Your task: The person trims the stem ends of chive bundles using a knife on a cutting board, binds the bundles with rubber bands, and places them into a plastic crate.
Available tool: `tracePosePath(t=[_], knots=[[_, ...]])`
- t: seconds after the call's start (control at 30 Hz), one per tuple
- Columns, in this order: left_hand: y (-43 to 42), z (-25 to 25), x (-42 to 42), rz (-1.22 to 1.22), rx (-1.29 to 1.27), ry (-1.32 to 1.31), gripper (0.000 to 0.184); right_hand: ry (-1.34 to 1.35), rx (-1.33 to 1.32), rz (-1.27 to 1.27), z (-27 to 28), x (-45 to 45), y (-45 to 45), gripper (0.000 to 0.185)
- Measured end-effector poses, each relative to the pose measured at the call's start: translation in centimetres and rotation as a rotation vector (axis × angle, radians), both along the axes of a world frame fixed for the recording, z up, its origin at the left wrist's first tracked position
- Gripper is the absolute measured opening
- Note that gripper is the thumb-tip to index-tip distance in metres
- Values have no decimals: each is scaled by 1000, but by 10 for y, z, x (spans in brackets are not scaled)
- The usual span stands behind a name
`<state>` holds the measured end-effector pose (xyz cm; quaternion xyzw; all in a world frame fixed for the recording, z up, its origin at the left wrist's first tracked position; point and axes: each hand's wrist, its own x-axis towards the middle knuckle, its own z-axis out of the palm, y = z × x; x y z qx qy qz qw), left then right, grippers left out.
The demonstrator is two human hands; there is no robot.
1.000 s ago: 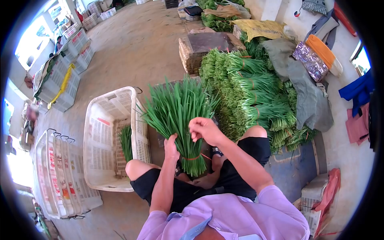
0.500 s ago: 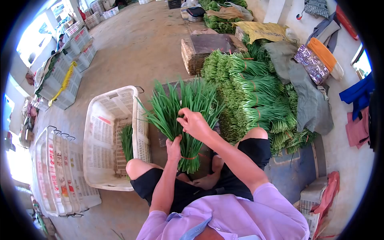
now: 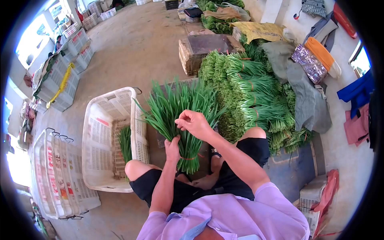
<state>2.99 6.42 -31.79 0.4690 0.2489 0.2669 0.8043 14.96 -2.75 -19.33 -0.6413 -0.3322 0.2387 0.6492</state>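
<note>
A thick bunch of green chives stands fanned out between my knees, leaf tips away from me. A red band circles it near the cut stem ends. My left hand is closed around the left side of the bunch, just above the band. Over the middle of the leaves hovers my right hand, thumb and fingers pinched together; whatever is between them is too small to make out. To the left, a white plastic crate has one bunch of chives lying inside.
Banded chive bunches are heaped on the right, partly under a grey cloth. A worn box sits beyond them. Nested white crates stand at lower left, and more crates line the left wall.
My right hand has shifted slightly and its fingers have drawn closer together above the leaves. My left hand keeps its hold on the bunch. The view has moved slightly.
</note>
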Motion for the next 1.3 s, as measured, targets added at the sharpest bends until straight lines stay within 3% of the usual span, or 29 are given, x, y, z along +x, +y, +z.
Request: tracePosePath(t=[0.13,0.2,0.27,0.4,0.6,0.8,0.97,1.3], knots=[[-1,6,0,4,-97,-27,24,-372,-206,-150,-4,18,-12,18],[1,2,1,7,-128,-51,26,-355,-194,-167,-4,21,-13,14],[-2,2,2,5,-163,-43,27,-104,-108,-173,0,23,-15,12],[-1,1,1,-39,-201,-39,30,-38,-170,-140,14,28,-15,17],[-1,3,1,-70,-138,-62,27,-12,-239,-184,21,38,-5,19],[-5,12,-5,-41,-41,86,26,-98,-360,-161,12,48,-1,16],[1,2,-8,-62,-35,-91,26,50,-253,-75,-4,58,-1,18],[9,9,-18,238,75,17,23,-85,-175,-124,-30,46,16,12]])
